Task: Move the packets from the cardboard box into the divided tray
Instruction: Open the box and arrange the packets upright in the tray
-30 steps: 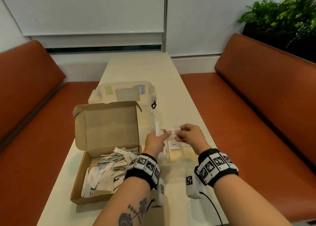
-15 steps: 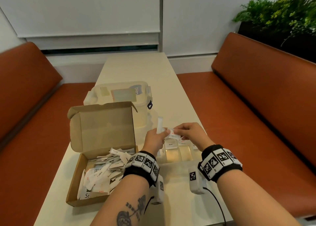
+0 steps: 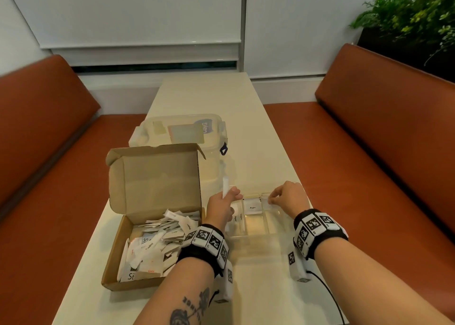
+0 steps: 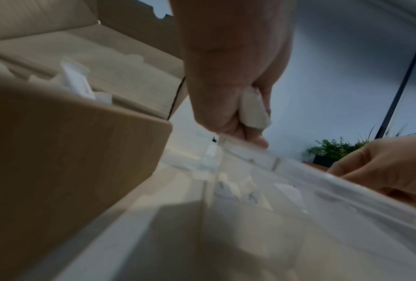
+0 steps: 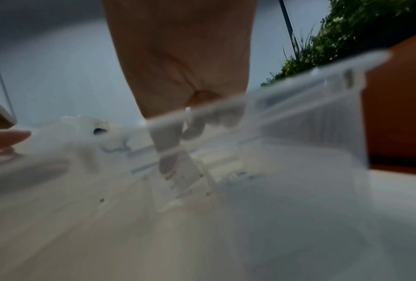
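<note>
The cardboard box (image 3: 138,250) lies nearest, at the left of the divided tray (image 3: 258,234), with its lid up and many packets (image 3: 157,241) loose inside, so in my judgement most of the task is not yet done. The tray is clear plastic and stands on the table (image 3: 258,287), just beside the box.

What can go wrong: the tray is light and its walls are hard to see, so a packet may land across a divider or in a wrong compartment. The left hand (image 3: 221,207) carries several things together, and if the grip relaxes, one may slip down onto the table or back into the box.

The left hand hovers over the tray's left end, fingers curled round a white stick packet (image 3: 225,188) that points up, with more white paper in the palm in the left wrist view. The right hand (image 3: 288,196) is over the far right compartment, palm down, its fingertips pinching a small packet (image 3: 267,202) low at the rim. A packet marked Pepper (image 3: 252,205) already rests in the middle compartment, and some sticks lie in the left one.
</note>
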### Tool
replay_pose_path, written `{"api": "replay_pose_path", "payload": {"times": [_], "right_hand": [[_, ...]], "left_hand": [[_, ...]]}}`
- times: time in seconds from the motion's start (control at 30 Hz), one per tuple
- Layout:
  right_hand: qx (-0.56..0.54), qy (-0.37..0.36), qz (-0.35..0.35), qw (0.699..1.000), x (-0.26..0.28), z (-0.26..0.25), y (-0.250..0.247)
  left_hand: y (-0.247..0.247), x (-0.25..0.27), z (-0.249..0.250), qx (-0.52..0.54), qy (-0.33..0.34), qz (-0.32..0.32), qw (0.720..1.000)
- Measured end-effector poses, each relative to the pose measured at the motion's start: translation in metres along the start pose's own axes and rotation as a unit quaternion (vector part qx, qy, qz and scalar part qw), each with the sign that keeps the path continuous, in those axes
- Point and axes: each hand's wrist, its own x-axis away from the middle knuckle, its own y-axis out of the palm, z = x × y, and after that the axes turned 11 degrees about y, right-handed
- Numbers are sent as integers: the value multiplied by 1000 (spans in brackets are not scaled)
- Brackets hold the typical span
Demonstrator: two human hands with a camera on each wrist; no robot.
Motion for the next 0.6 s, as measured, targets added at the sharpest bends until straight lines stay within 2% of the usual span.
{"api": "replay_pose_path", "payload": {"times": [0.1,0.47,0.6], "right_hand": [[12,6,9,1000,-2,1,6],[120,-79,59,988,-1,6,16],[155,-85,69,982,-2,9,20]], "left_hand": [[-1,0,0,-8,1,-8,1000],[-2,0,2,-20,1,-17,1000],[-2,1,2,-19,-5,-21,1000]]}}
